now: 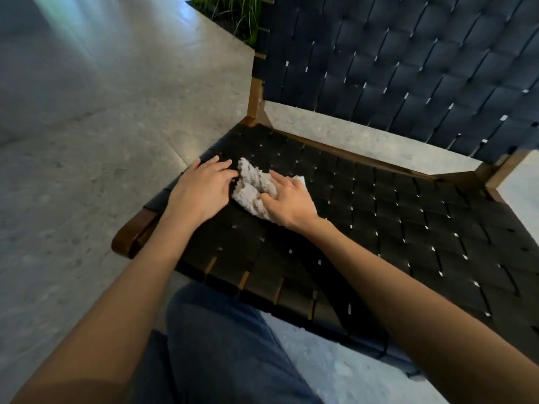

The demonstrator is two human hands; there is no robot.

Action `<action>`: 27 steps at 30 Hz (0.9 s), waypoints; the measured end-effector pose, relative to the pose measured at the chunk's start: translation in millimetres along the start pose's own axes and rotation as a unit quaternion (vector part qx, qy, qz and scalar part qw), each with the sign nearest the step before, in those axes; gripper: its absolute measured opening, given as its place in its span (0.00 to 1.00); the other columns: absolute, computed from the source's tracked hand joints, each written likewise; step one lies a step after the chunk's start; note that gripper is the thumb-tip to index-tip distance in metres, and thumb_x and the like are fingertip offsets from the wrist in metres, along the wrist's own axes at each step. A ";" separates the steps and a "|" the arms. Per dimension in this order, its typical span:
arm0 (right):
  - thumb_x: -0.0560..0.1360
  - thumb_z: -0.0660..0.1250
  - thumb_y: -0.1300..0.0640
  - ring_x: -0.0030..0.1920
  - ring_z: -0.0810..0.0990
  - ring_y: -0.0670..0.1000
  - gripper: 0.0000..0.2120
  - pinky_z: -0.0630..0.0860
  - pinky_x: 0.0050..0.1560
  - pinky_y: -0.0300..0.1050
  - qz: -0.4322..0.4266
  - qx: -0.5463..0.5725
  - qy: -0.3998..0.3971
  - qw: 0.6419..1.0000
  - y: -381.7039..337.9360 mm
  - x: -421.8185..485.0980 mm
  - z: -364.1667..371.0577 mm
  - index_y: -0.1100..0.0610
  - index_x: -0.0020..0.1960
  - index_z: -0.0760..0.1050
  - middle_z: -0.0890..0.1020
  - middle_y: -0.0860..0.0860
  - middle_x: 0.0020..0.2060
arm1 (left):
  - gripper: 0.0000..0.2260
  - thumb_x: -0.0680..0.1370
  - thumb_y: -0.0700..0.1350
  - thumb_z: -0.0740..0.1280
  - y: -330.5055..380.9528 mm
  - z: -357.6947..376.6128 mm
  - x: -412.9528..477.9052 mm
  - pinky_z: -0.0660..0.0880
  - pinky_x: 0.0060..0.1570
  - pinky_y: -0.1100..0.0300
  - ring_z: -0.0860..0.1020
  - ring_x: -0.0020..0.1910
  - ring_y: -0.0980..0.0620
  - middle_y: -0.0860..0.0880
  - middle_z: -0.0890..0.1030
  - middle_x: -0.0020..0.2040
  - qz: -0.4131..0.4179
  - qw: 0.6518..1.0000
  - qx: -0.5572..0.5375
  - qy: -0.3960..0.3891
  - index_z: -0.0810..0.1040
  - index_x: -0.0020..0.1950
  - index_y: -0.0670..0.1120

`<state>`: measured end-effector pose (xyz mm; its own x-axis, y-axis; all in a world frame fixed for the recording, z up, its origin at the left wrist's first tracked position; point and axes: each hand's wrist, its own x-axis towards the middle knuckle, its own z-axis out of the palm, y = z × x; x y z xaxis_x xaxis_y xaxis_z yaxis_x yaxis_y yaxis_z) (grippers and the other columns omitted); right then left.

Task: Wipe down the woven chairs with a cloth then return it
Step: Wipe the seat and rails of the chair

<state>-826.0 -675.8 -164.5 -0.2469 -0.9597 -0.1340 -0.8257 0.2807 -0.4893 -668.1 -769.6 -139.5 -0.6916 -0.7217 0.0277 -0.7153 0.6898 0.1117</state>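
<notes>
A chair with a black woven seat (379,228) and a dark woven backrest (408,68) on a brown wooden frame fills the view. A crumpled pale cloth (253,186) lies on the seat near its left edge. My right hand (287,199) presses down on the cloth, fingers curled into its folds. Just left of the cloth, my left hand (204,185) rests flat on the seat with fingers spread, its fingertips touching the cloth's edge.
Speckled grey stone floor (87,170) spreads to the left and shows behind the seat. A green plant (233,13) grows at the top, beside the backrest. My knee in blue jeans (221,345) is below the seat's front edge.
</notes>
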 end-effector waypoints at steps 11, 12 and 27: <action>0.76 0.55 0.38 0.76 0.55 0.50 0.29 0.56 0.72 0.51 -0.065 -0.060 -0.072 0.994 -24.9 -124.2 -21.6 0.41 0.76 0.57 0.58 0.41 0.76 | 0.16 0.82 0.43 0.56 1.3 0.8 -3.9 0.58 0.72 0.51 0.64 0.72 0.51 0.49 0.70 0.71 -0.005 0.999 -0.026 0.036 0.72 0.69 0.49; 0.74 0.53 0.35 0.76 0.56 0.50 0.31 0.56 0.72 0.51 -0.062 -0.072 -0.068 0.993 -19.9 -130.9 -24.7 0.40 0.75 0.57 0.58 0.41 0.76 | 0.16 0.82 0.43 0.55 2.0 0.7 -4.6 0.58 0.72 0.51 0.64 0.72 0.51 0.49 0.71 0.71 -0.005 0.999 -0.029 0.041 0.72 0.69 0.49; 0.80 0.51 0.44 0.78 0.43 0.55 0.28 0.39 0.75 0.60 0.054 -0.047 -0.003 0.997 25.5 -62.6 -10.0 0.44 0.78 0.49 0.50 0.50 0.78 | 0.19 0.83 0.48 0.53 41.3 14.6 16.3 0.41 0.73 0.43 0.50 0.77 0.47 0.48 0.57 0.77 -0.045 0.998 -0.008 -0.033 0.62 0.75 0.54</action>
<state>-836.6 -608.5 -160.0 -0.3344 -0.9237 -0.1871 -0.8383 0.3822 -0.3888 -710.4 -752.0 -149.0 -0.6306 -0.7747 -0.0480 -0.7732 0.6216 0.1258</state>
